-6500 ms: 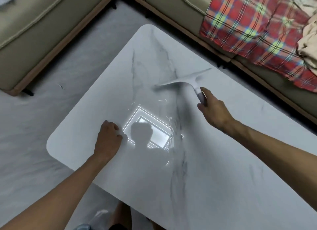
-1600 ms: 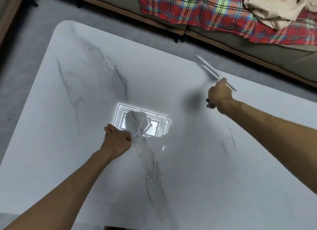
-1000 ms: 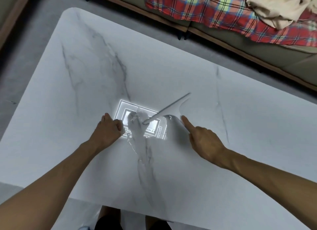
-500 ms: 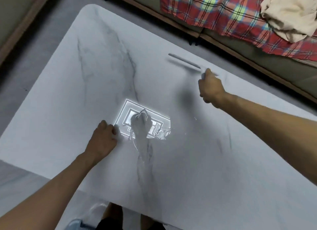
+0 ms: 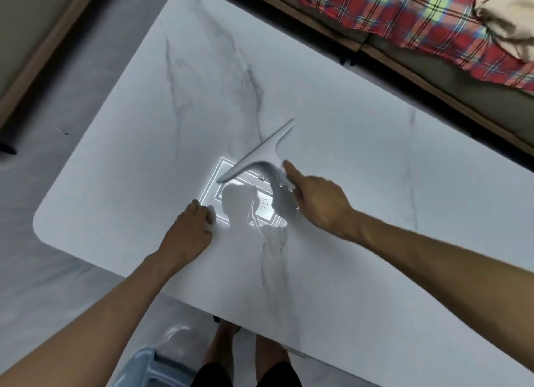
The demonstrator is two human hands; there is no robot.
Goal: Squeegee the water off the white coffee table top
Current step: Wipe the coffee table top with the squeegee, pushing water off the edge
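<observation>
The white marble coffee table top (image 5: 361, 161) fills the middle of the view, with grey veins and a bright lamp reflection near its centre. My right hand (image 5: 320, 201) grips the handle of a white squeegee (image 5: 260, 152), index finger stretched along it. The blade lies diagonally on the table, just beyond the reflection. A thin wet film (image 5: 260, 210) glistens under the reflection, between my two hands. My left hand (image 5: 189, 233) rests on the table as a loose fist, left of the wet patch, holding nothing.
An olive sofa (image 5: 433, 77) with a wooden base runs along the far right, covered by a red plaid blanket (image 5: 404, 19) and a beige cloth (image 5: 508, 19). Another sofa section (image 5: 26, 34) stands at the left. A pale blue container (image 5: 144, 366) sits by my feet.
My right hand has pulled the squeegee back from the far side of the table toward me, down to the wet reflection. My left hand has stayed in place.
</observation>
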